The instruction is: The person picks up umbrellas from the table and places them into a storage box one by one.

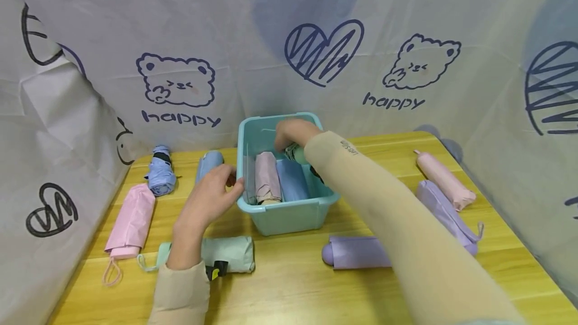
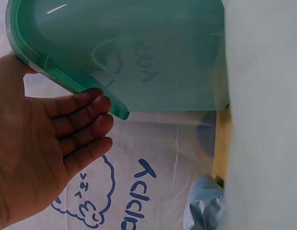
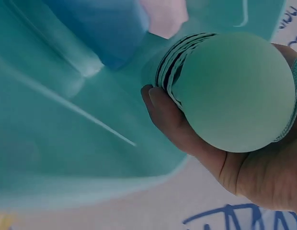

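Note:
My right hand (image 1: 295, 132) grips a folded light-green umbrella (image 3: 234, 91) inside the teal plastic bin (image 1: 289, 220). In the right wrist view, the rounded handle end faces the camera, and the thumb and palm lie around the shaft's side. Two folded umbrellas lie in the bin: a pale pink one (image 1: 267, 174) and a blue one (image 1: 293, 180). At the bin's left rim is my left hand (image 1: 205, 199). Its thumb touches the rim, while its fingers (image 2: 84, 122) extend fairly straight along the outside in the left wrist view.
Left of the bin lie two blue umbrellas (image 1: 161, 172) (image 1: 209, 163), a pink one (image 1: 132, 214) and a mint-green one (image 1: 230, 254), partly behind my left forearm. To the right are two purple umbrellas (image 1: 358, 253) (image 1: 440, 209) and a pink one (image 1: 444, 179). A printed cloth hangs behind the table.

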{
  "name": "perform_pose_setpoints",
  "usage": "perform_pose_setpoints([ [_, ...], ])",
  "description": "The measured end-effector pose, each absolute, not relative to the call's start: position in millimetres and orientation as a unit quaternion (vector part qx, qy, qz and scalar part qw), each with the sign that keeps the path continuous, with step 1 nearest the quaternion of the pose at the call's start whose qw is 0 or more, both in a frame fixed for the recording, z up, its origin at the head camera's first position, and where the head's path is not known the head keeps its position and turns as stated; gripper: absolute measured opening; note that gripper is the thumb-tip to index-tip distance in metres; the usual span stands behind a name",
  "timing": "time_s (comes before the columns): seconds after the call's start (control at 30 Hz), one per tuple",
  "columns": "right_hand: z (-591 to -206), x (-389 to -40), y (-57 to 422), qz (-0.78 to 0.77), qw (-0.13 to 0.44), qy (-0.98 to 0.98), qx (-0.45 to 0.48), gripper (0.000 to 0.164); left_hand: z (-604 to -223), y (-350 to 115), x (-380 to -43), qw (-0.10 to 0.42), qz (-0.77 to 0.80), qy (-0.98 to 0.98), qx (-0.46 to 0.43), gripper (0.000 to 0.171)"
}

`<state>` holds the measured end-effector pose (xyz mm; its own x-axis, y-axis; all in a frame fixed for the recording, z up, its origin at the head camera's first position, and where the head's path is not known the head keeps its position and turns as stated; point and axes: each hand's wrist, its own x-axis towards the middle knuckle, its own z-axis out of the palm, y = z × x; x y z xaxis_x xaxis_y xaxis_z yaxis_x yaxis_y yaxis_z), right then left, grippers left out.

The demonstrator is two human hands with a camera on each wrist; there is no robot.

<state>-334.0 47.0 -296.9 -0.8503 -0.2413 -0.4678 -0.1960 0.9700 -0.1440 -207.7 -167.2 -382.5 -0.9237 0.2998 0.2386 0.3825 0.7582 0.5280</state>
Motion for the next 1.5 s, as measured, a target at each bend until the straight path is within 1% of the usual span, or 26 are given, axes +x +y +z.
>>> perform_pose_setpoints([
  [0.07, -301, -334, 45, -0.043, 0.261, 0.959, -0.101, 0.013, -383, -167, -207, 0.070, -0.295, -0.935, -0.183, 0.029],
  [0.27, -308, -334, 40, -0.033, 0.294, 0.954, -0.045, 0.005, -384, -167, -205, 0.073, -0.297, -0.934, -0.182, 0.029],
  [0.43, -315, -335, 39, -0.045, 0.296, 0.954, -0.008, 0.009, -385, -167, -203, 0.075, -0.299, -0.934, -0.183, 0.029],
  [0.63, -332, -339, 34, -0.037, 0.297, 0.954, 0.028, 0.035, -387, -167, -201, 0.075, -0.302, -0.932, -0.183, 0.028],
  [0.7, -333, -339, 32, -0.026, 0.303, 0.952, 0.035, 0.041, -387, -167, -201, 0.077, -0.303, -0.932, -0.182, 0.028],
  [0.8, -331, -338, 34, 0.001, 0.317, 0.948, 0.021, 0.042, -386, -167, -201, 0.079, -0.302, -0.933, -0.182, 0.028],
  [0.9, -330, -336, 38, 0.024, 0.320, 0.947, -0.001, 0.034, -385, -167, -201, 0.079, -0.301, -0.933, -0.183, 0.028],
  [0.97, -330, -333, 42, 0.038, 0.302, 0.952, -0.028, 0.026, -385, -166, -201, 0.079, -0.300, -0.933, -0.184, 0.028],
  [1.1, -331, -325, 51, 0.054, 0.237, 0.967, -0.076, 0.003, -385, -166, -202, 0.079, -0.295, -0.934, -0.186, 0.028],
  [1.17, -331, -321, 55, 0.051, 0.208, 0.973, -0.085, 0.006, -385, -165, -202, 0.078, -0.294, -0.934, -0.186, 0.028],
  [1.27, -330, -317, 58, 0.037, 0.183, 0.979, -0.082, 0.011, -385, -165, -203, 0.079, -0.293, -0.934, -0.187, 0.027],
  [1.4, -330, -316, 61, 0.031, 0.162, 0.982, -0.087, 0.018, -386, -165, -204, 0.081, -0.293, -0.933, -0.190, 0.027],
  [1.5, -331, -314, 64, 0.038, 0.148, 0.982, -0.107, 0.019, -386, -165, -204, 0.080, -0.293, -0.933, -0.193, 0.028],
])
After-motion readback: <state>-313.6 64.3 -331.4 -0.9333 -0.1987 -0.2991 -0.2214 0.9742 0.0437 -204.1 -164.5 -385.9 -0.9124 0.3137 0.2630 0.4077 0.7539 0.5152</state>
